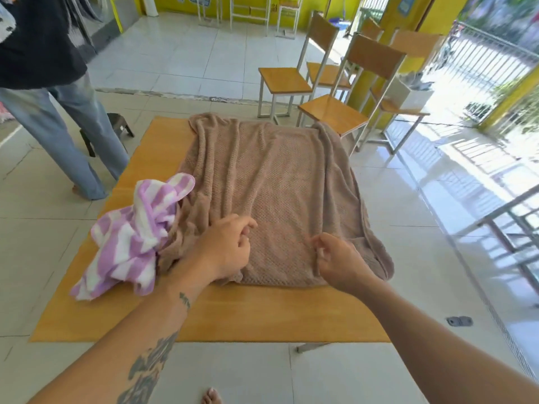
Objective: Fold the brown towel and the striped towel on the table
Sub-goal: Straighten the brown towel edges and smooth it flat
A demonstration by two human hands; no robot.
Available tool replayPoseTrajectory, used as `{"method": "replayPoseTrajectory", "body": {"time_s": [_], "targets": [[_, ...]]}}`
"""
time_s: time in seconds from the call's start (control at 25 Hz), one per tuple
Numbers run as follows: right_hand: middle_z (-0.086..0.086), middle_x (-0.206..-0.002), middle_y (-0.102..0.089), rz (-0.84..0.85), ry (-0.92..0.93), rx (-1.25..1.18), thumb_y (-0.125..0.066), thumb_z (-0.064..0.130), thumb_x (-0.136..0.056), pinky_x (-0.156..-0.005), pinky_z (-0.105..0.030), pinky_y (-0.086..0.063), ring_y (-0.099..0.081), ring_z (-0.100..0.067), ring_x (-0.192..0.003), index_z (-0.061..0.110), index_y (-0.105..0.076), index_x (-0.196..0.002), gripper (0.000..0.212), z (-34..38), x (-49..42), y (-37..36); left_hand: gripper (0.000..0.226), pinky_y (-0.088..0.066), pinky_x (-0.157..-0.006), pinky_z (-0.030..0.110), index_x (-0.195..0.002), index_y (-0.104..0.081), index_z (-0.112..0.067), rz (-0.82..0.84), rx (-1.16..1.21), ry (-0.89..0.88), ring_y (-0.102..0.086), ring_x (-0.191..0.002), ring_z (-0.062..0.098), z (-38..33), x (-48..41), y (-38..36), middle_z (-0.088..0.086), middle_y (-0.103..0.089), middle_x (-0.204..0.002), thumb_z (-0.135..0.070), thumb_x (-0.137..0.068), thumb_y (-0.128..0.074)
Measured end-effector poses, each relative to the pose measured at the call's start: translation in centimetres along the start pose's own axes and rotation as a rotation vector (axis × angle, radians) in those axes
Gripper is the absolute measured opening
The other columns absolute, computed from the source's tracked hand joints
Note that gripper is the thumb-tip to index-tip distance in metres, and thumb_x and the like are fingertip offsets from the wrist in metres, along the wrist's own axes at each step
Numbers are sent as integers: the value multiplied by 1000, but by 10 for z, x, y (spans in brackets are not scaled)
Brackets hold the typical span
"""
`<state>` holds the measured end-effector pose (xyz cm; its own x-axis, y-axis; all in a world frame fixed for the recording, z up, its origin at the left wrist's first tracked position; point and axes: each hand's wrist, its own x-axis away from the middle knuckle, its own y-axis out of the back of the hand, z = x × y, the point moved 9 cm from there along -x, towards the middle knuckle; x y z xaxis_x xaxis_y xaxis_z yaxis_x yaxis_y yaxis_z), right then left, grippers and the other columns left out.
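The brown towel [280,182] lies spread over the wooden table [221,313], wrinkled lengthwise, its right side drooping over the table's right edge. A purple-and-white striped towel [131,237] sits crumpled at the table's left, touching the brown towel's near-left corner. My left hand [224,246] rests on the brown towel near its front edge, fingers loosely curled, pinching nothing I can see. My right hand [338,260] pinches a small fold of the brown towel close to its near edge.
A person in jeans and a dark top [58,118] stands at the table's far left beside a small dark stool [116,126]. Several wooden chairs [338,112] stand just beyond the table's far right corner. Tiled floor surrounds the table.
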<state>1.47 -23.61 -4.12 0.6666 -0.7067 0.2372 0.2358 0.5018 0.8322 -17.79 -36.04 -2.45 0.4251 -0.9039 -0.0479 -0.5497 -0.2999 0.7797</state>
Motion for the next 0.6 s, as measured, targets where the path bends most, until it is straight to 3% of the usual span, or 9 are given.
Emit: {"method": "replayPoseTrajectory", "body": {"time_s": [0.16, 0.32, 0.44, 0.6], "targets": [[1, -134, -48, -15, -90, 129, -47, 18, -76, -101, -45, -41, -43, -31, -123, 31, -52, -130, 55, -101, 27, 39, 30, -49, -87, 39, -117, -62, -25, 147, -26, -32, -52, -97, 16, -77, -8, -90, -6, -55, -102, -14, -95, -44], [-5, -134, -44, 5, -169, 79, -53, 18, -84, -103, -44, -39, -39, -33, -126, 29, -40, -140, 59, -185, 37, 60, 30, -45, -84, 30, -113, -64, -21, 196, -20, 47, -52, -96, 19, -133, -15, -154, -2, -56, -102, -9, -95, -43], [-9, -139, -46, 115, -145, -27, -55, 19, -85, -106, -46, -40, -41, -32, -131, 22, -36, -144, 62, -212, 30, 53, 30, -47, -82, 28, -107, -66, -24, 171, -22, 124, -55, -92, 15, -155, -15, -177, -5, -58, -100, -9, -92, -46], [-10, -130, -51, 196, -170, -107, -57, 20, -82, -97, -42, -46, -49, -31, -121, 16, -42, -138, 58, -223, 10, 36, 29, -48, -78, 27, -107, -64, -30, 163, -45, 203, -53, -87, 6, -169, -12, -189, -14, -55, -96, -14, -92, -46]]}}
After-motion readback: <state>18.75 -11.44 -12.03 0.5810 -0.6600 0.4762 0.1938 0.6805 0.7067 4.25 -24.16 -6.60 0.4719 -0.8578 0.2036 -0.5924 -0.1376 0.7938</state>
